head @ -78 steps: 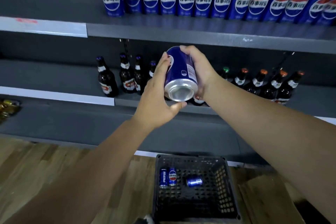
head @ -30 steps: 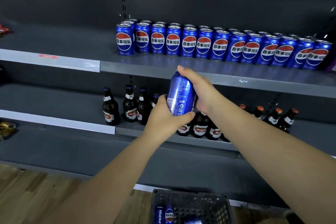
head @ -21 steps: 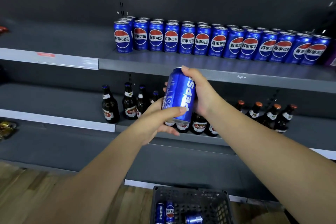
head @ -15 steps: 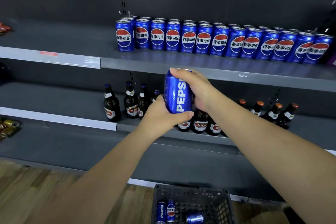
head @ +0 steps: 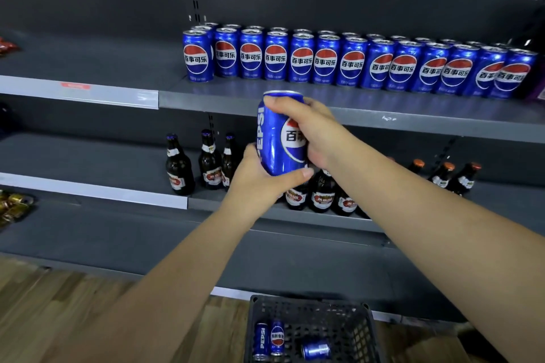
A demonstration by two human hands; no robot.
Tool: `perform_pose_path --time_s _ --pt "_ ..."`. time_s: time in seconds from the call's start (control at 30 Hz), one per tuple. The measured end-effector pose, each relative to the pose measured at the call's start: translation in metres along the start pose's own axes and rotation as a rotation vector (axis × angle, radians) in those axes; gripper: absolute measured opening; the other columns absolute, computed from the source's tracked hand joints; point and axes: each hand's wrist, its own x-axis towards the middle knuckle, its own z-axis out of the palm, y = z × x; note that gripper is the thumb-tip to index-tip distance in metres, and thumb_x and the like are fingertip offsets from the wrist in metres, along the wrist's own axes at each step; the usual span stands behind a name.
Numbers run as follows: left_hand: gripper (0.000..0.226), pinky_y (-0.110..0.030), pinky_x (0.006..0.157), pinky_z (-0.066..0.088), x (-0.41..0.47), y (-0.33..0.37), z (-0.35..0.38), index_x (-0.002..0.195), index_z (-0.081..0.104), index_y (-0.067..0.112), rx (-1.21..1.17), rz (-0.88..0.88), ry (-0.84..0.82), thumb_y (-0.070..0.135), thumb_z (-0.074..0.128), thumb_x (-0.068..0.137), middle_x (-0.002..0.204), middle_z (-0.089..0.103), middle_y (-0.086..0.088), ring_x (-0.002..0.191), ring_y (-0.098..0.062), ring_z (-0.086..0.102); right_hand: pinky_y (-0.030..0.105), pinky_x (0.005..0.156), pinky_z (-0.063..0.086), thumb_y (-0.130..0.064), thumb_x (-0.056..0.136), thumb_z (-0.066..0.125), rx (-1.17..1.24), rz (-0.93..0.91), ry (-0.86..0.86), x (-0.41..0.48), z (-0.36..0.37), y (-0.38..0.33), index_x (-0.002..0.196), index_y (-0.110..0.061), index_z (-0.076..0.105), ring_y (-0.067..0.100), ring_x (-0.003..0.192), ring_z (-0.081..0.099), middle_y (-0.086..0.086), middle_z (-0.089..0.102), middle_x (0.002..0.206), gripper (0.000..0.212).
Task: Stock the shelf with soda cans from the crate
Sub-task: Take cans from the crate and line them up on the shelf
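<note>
Two grips hold one blue soda can (head: 277, 144) nearly upright in the air, in front of the edge of the upper shelf (head: 224, 97): the left grip (head: 259, 183) cups its base and the right grip (head: 312, 132) curls over its top. Three more cans (head: 277, 339) sit in the crate (head: 358, 339) below.

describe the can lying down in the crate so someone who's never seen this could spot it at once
Below the dark shelving unit, a black crate sits on the wooden floor at the bottom of the view. Three blue cans are inside: two upright cans stand side by side at its left. The tipped can is to their right, the only one lying on its side.
</note>
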Motion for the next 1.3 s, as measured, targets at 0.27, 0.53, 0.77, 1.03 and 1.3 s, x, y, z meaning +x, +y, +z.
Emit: perform_pose_path --time_s 0.27,0.53,0.77,1.03,1.3 --pt "0.066 -0.037 0.082 0.055 -0.004 0.008 -0.025 0.108 0.058 0.022 -0.151 -0.069 -0.3 0.03 0.078 0.045 0.098 0.072 0.0 0.087 -0.017 0.069 0.029 0.066 0.057 -0.013 0.08 0.069 0.014 0.032 -0.25 -0.01 -0.006 -0.007 0.089 -0.013 0.064 0.014 0.063 0.066 0.001 0.068 0.069 0.01" --pt "0.065 -0.027 0.063 0.058 -0.004 0.006 0.005 0.12 0.049 0.011 -0.07 0.004 0.082 0.013 0.083 0.066 0.109 0.065 -0.006 0.091 -0.017 0.067 0.028 0.064 0.057 -0.02 0.073 0.08 -0.148 -0.113 -0.09 -0.017 0.0 -0.005 0.11 -0.016 0.055 0.012 0.073 0.069 -0.001 0.07 0.089 0.045" --pt "0.041 -0.027 0.064 0.056 0.011 0.002 0.006 0.097 0.061 0.018 -0.153 0.081 0.048 -0.003 0.075 0.065 0.082 0.072 0.002 0.076 -0.013 0.07 0.029 0.086 0.055 -0.014 0.067 0.084 -0.543 -0.075 -0.315 -0.02 -0.022 0.002 0.095 -0.022 0.065 0.012 0.089 0.067 0.001 0.072 0.095 0.035" --pt "0.083 -0.032 0.078 0.056 0.035 0.003 -0.011 0.131 0.03 0.021 -0.123 -0.064 -0.074 0.006 0.081 0.067 0.107 0.064 0.002 0.086 -0.011 0.069 0.027 0.077 0.056 -0.017 0.061 0.088 -0.565 -0.177 -0.139 0.006 -0.022 0.008 0.082 -0.023 0.064 0.012 0.084 0.069 -0.002 0.072 0.088 0.033" --pt "0.091 -0.041 0.091 0.052 0.097 0.003 -0.074 0.131 0.034 0.016 0.114 0.016 -0.026 0.0 0.081 0.054 0.116 0.057 -0.004 0.109 -0.022 0.06 0.024 0.079 0.054 -0.012 0.062 0.087 -0.462 -0.274 -0.008 0.072 0.022 0.007 0.103 -0.017 0.061 0.009 0.087 0.065 -0.005 0.068 0.092 0.049"
